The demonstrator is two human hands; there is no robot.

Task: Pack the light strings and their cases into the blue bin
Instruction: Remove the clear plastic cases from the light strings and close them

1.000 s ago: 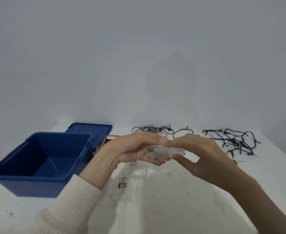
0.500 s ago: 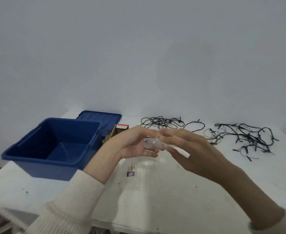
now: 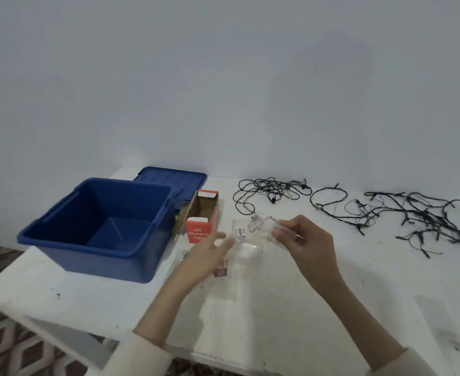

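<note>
The empty blue bin (image 3: 131,253) stands at the table's left. Black light strings lie along the far edge: one tangle (image 3: 269,191) at the middle, a loop (image 3: 329,199) beside it, and a bigger tangle (image 3: 427,215) at the right. An open red LED lights box (image 3: 201,215) lies on its side next to the bin. My right hand (image 3: 307,240) pinches a small clear plastic packet (image 3: 264,226) above the table. My left hand (image 3: 207,253) is blurred, its fingers apart, just left of the packet and over flat clear bags (image 3: 248,248) with small labels.
The bin's blue lid (image 3: 172,177) lies flat behind the bin. Small printed labels (image 3: 221,271) lie on the white table (image 3: 277,308) under my hands. The table's front edge runs close to me, with patterned floor (image 3: 12,348) beyond it at the left.
My hands have come apart: the left let go of the clear packet and dropped toward the table, while the right keeps it. The view tilted down, and the red box now shows.
</note>
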